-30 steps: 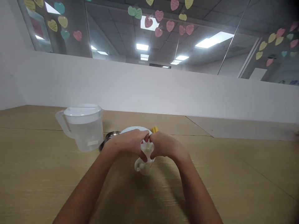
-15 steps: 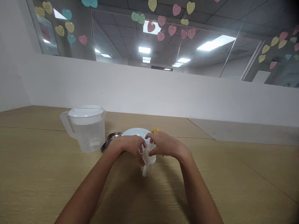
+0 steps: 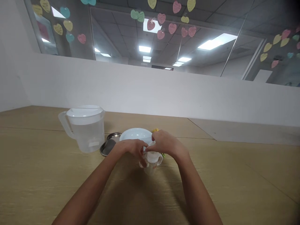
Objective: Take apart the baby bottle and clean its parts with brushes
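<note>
Left hand (image 3: 130, 148) and right hand (image 3: 167, 144) held a two-handled plastic cup (image 3: 152, 165).
Fingers (image 3: 147, 149) curled narrow around its smooth, rounded top.

Two bare forearms slant in from the bottom edge of the view and converge at its centre, the left forearm (image 3: 91, 184) from the lower left and the right forearm (image 3: 198, 187) from the lower right. The left hand (image 3: 131, 148) lies low and turned inward, back upward, with its fingers (image 3: 142, 150) curled down and to the right. The right hand (image 3: 165, 141) sits slightly higher, arched at the knuckles, its wrist bent and its fingers (image 3: 154, 137) reaching down and to the left. The two hands are just beside each other, their fingertips nearly meeting.
</note>
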A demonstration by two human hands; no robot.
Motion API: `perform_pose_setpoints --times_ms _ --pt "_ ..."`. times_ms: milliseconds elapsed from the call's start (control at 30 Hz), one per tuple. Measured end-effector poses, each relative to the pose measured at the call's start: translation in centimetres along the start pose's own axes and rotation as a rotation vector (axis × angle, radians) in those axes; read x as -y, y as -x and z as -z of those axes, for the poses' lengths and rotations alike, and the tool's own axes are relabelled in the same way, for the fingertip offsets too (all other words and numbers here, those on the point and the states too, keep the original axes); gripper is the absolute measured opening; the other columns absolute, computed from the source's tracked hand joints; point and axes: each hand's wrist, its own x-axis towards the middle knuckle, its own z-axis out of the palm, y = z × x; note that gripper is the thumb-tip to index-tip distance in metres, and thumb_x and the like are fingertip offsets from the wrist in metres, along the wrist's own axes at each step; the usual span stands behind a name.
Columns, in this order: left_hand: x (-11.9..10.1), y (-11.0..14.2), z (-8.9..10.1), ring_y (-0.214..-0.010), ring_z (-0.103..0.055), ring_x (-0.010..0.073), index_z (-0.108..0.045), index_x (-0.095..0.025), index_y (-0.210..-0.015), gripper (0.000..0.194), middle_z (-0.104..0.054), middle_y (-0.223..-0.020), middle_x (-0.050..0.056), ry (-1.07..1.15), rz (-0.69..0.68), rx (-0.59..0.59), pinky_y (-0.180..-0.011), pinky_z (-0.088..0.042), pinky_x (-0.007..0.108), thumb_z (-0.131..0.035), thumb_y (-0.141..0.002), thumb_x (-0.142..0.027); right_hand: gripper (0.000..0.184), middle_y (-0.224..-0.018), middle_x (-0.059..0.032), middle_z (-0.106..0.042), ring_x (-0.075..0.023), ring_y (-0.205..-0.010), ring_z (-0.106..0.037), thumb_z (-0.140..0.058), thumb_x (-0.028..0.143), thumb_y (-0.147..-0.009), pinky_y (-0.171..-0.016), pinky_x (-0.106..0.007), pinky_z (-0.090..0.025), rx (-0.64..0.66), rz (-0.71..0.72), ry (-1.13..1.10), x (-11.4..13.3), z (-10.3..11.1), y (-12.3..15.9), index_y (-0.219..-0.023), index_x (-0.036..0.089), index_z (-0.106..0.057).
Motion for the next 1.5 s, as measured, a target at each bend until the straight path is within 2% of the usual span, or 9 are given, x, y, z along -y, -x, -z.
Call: perform_pose_setpoints --times_ms 67,167,300,400,600,733,900,1233,1500 --pt "0.3 0.3 -0.5 -0.073 -0.055 0.0174 -0.058 -0.02 -0.086 0.047 -0.059 -0.083 -0.001 0.014 -0.019 -0.063 -0.059 -0.036 0.023 -0.071 -0.051 -0.049 0.035 -0.082 -0.0078 -0.063 -0.0158 -0.066 -0.056 -0.062 0.046 -0.067 -0.046 -0.024 -0.031 -0.01 -0.008 0.007 0.1 0.0 0.0 -0.079 0.013 -0.061" --pt "0.9 1.2 -2.0 -0.084 -0.053 0.0198 -0.058 -0.021 -0.1 0.055 -0.057 -0.094 0.002 0.05 -0.056 -0.269 -0.068 -0.039 0.025 -0.069 -0.055 -0.051 0.034 -0.082 -0.008 -0.063 -0.0161 -0.067 -0.057 -0.062 0.046 -0.067 -0.046 -0.024 -0.031 -0.009 0.015 0.037 0.1 0.0 -0.1 -0.077 0.013 -0.061" --pt "1.3 2.0 -6.0 -0.103 -0.045 0.0233 -0.036 -0.022 -0.13 0.081 -0.049 -0.111 0.007 0.2 -0.042 -0.7 -0.09 -0.036 0.034 -0.065 -0.062 -0.056 0.04 -0.083 -0.0082 -0.064 -0.0165 -0.068 -0.059 -0.065 0.044 -0.064 -0.045 -0.023 -0.033 0.064 0.052 0.024 -0.1 -0.1 -0.2 -0.087 0.012 -0.062" --pt "1.2 2.1 -9.2 -0.106 -0.044 0.0243 -0.027 -0.022 -0.135 0.086 -0.046 -0.118 0.009 0.32 -0.024 -0.842 -0.094 -0.035 0.038 -0.065 -0.064 -0.055 0.039 -0.082 -0.0071 -0.064 -0.0129 -0.058 -0.058 -0.064 0.039 -0.066 -0.046 -0.022 -0.036 0.103 0.07 -0.036 -0.2 -0.1 -0.3 -0.095 0.012 -0.061" --pt "0.3 1.8 -11.9 -0.108 -0.046 0.0245 -0.025 -0.024 -0.136 0.086 -0.045 -0.124 0.009 0.411 -0.03 -0.834 -0.093 -0.038 0.04 -0.066 -0.065 -0.052 0.031 -0.07 -0.0063 -0.064 -0.0124 -0.048 -0.056 -0.059 0.038 -0.071 -0.043 -0.022 -0.037 0.153 0.079 -0.055 0.4 -0.1 -0.3 -0.085 0.011 -0.063" --pt "0.3 1.5 -11.8 -0.112 -0.045 0.0245 -0.036 -0.021 -0.13 0.078 -0.046 -0.124 0.009 0.391 -0.009 -0.885 -0.095 -0.038 0.039 -0.066 -0.065 -0.052 0.035 -0.072 -0.0085 -0.064 -0.0116 -0.043 -0.054 -0.057 0.042 -0.073 -0.038 -0.022 -0.037 0.16 0.069 -0.084 1.0 -0.1 -0.1 -0.085 0.01 -0.061" --pt "0.5 1.1 -12.0 -0.109 -0.046 0.0247 -0.048 -0.023 -0.118 0.065 -0.054 -0.115 0.006 0.378 -0.023 -0.846 -0.093 -0.039 0.039 -0.067 -0.063 -0.052 0.046 -0.07 -0.0077 -0.063 -0.0117 -0.043 -0.054 -0.056 0.056 -0.072 -0.037 -0.022 -0.036 0.15 0.079 -0.099 1.2 -0.2 0.1 -0.081 0.011 -0.06" --pt "1.1 1.1 -11.8 -0.101 -0.05 0.0264 -0.045 -0.022 -0.12 0.065 -0.054 -0.111 0.008 0.391 0.031 -0.722 -0.081 -0.045 0.039 -0.064 -0.066 -0.053 0.043 -0.063 -0.0063 -0.061 -0.0126 -0.037 -0.053 -0.054 0.052 -0.075 -0.035 -0.023 -0.037 0.194 0.112 -0.08 0.8 0.0 -0.2 -0.083 0.01 -0.058" --pt "1.1 1.4 -11.8 -0.108 -0.047 0.0292 -0.045 -0.021 -0.115 0.059 -0.05 -0.116 0.01 0.4 -0.014 -0.706 -0.091 -0.04 0.042 -0.062 -0.069 -0.052 0.032 -0.053 -0.0028 -0.058 -0.013 -0.044 -0.057 -0.053 0.043 -0.077 -0.043 -0.02 -0.039 0.245 0.151 -0.159 -0.3 0.7 -0.3 -0.071 0.011 -0.059"
